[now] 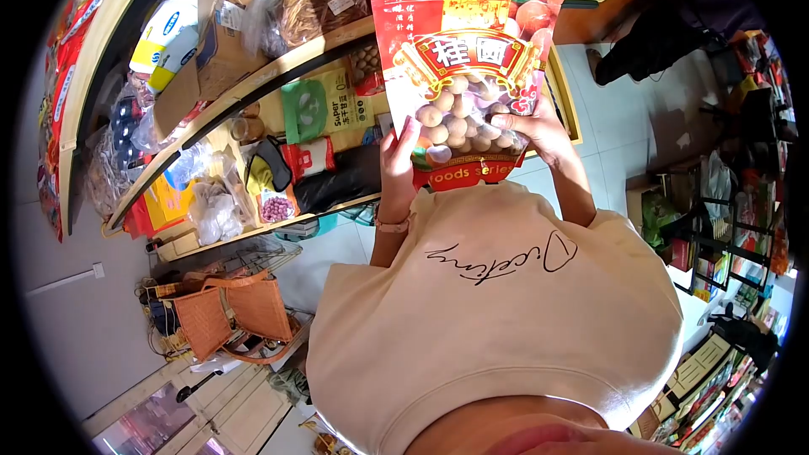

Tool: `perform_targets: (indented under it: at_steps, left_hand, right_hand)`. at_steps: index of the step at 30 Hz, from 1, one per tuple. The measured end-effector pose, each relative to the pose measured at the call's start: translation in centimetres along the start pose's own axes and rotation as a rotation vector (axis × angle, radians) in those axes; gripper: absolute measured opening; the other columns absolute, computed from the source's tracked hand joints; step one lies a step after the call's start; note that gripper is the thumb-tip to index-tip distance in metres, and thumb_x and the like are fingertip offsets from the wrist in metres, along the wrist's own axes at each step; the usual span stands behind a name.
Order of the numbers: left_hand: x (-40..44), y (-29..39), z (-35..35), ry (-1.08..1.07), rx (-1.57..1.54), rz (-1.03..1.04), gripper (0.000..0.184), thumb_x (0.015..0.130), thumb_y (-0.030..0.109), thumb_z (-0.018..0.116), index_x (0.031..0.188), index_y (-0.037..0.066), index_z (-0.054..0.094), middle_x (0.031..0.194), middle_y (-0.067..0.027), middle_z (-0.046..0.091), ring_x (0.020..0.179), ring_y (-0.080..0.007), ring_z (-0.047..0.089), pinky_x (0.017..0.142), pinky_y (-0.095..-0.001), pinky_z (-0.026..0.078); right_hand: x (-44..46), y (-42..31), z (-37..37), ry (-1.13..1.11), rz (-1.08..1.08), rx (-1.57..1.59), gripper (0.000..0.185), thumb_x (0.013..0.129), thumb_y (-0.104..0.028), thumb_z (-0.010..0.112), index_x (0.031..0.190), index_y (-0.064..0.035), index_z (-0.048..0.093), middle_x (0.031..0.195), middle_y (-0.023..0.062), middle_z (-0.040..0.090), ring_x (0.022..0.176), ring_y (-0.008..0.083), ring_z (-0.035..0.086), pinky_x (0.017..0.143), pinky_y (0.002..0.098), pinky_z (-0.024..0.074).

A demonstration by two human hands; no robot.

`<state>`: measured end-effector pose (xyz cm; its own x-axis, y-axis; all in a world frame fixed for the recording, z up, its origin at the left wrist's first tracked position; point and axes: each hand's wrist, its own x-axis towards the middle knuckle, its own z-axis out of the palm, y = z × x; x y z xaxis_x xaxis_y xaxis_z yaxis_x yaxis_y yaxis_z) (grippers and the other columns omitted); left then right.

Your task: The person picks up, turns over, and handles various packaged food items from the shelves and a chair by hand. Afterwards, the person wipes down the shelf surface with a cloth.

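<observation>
A large red and yellow bag of round brown dried fruit (pixel 459 118) is held upright in front of the chest, its printed front with a clear window facing the camera. My left hand (pixel 399 158) grips the bag's lower left edge, fingers partly behind it. On the lower right side, my right hand (pixel 539 128) holds the bag with the thumb lying across its front and the other fingers hidden behind. The bag's bottom edge is close to the beige shirt.
A curved wooden shelf (pixel 253 80) at the left holds packaged foods, a green pouch (pixel 305 109) and an open cardboard box (pixel 223 50). Below it stands a woven orange basket (pixel 202 324). A person in dark clothes (pixel 657 34) is at the upper right, above stocked racks (pixel 716 236).
</observation>
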<state>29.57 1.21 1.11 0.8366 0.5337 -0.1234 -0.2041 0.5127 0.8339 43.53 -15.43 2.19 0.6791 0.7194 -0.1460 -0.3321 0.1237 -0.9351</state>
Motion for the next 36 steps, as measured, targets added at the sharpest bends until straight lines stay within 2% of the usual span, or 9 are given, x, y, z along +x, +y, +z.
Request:
perform_targets:
  at_steps: [5,14,17,23,27,30,33,34,36]
  left_hand:
    - [0.2,-0.1,-0.6,-0.02,0.003,-0.16,0.032,0.088,0.021,0.048,0.11,-0.001,0.049,0.102,-0.0073,0.055,0.091,-0.0153,0.055,0.075,-0.0282,0.046]
    - [0.8,-0.6,-0.9,0.005,0.039,-0.167,0.032,0.088,0.021,0.048,0.111,-0.001,0.048,0.103,-0.0074,0.054,0.091,-0.0159,0.055,0.075,-0.0288,0.047]
    - [1.0,-1.2,-1.1,0.056,0.019,-0.145,0.022,0.088,0.021,0.05,0.092,0.001,0.057,0.081,-0.0014,0.057,0.072,-0.0077,0.054,0.063,-0.0204,0.043]
    - [1.4,-0.2,0.5,0.082,0.038,-0.235,0.024,0.088,0.021,0.05,0.098,0.0,0.057,0.088,-0.0026,0.058,0.079,-0.0083,0.054,0.069,-0.0226,0.044]
    - [3.2,-5.2,-3.7,-0.305,0.548,-0.079,0.03,0.087,0.02,0.053,0.109,0.0,0.053,0.098,-0.0029,0.058,0.087,-0.0092,0.054,0.077,-0.023,0.044]
    - [2.9,-8.3,-6.0,-0.406,0.648,-0.418,0.033,0.085,0.018,0.056,0.112,0.001,0.051,0.1,-0.0036,0.058,0.092,-0.0109,0.053,0.081,-0.0242,0.043]
    - [2.9,-13.6,-9.1,-0.579,0.481,-0.432,0.039,0.083,0.019,0.059,0.116,0.002,0.048,0.103,-0.0046,0.056,0.094,-0.0124,0.053,0.081,-0.0252,0.043]
    - [2.7,-15.6,-11.0,-0.518,0.546,-0.623,0.045,0.081,0.019,0.061,0.12,0.003,0.043,0.107,-0.0059,0.054,0.095,-0.0143,0.054,0.079,-0.0263,0.046]
    - [2.4,-18.9,-12.4,-0.389,0.544,-0.695,0.048,0.08,0.018,0.062,0.122,0.004,0.042,0.108,-0.0062,0.054,0.094,-0.016,0.054,0.076,-0.0277,0.049]
  right_hand:
    - [0.0,0.2,0.1,-0.016,-0.034,-0.026,0.045,0.069,-0.002,0.07,0.11,-0.0027,0.053,0.099,0.0036,0.06,0.09,0.0115,0.055,0.079,0.0267,0.044]
    - [0.3,0.8,0.4,-0.003,-0.107,-0.063,0.036,0.073,-0.001,0.066,0.107,-0.001,0.054,0.096,0.0032,0.061,0.085,0.0102,0.056,0.075,0.0254,0.0453]
    - [0.5,1.1,0.3,0.007,-0.102,-0.05,0.035,0.073,0.0,0.065,0.107,-0.0009,0.054,0.095,0.0035,0.061,0.085,0.0103,0.056,0.075,0.0257,0.0454]
    - [0.9,1.6,-0.6,0.044,0.025,-0.043,0.039,0.072,-0.004,0.069,0.107,-0.0009,0.054,0.097,0.0041,0.061,0.086,0.0123,0.056,0.077,0.0269,0.0448]
    - [1.3,6.1,-3.7,0.08,0.102,-0.095,0.04,0.07,-0.006,0.071,0.106,-0.0006,0.056,0.096,0.0046,0.061,0.087,0.0133,0.056,0.078,0.0287,0.0442]
    - [0.8,10.0,-6.0,0.129,0.198,-0.12,0.034,0.068,-0.001,0.069,0.1,-0.0023,0.056,0.089,0.0027,0.06,0.082,0.0123,0.056,0.074,0.0253,0.0458]
    - [0.5,13.7,-7.0,0.252,0.372,0.062,0.031,0.067,-0.004,0.07,0.096,-0.0028,0.058,0.083,0.0022,0.06,0.079,0.0121,0.057,0.071,0.0248,0.0466]
    - [0.8,14.5,-7.4,0.288,0.431,0.127,0.032,0.067,-0.004,0.07,0.096,-0.0028,0.058,0.084,0.0024,0.06,0.079,0.0124,0.058,0.071,0.025,0.0467]
    - [1.1,17.3,-9.1,0.235,0.302,-0.06,0.036,0.066,-0.007,0.072,0.1,-0.0033,0.059,0.093,0.0039,0.061,0.082,0.0126,0.057,0.068,0.0262,0.0477]
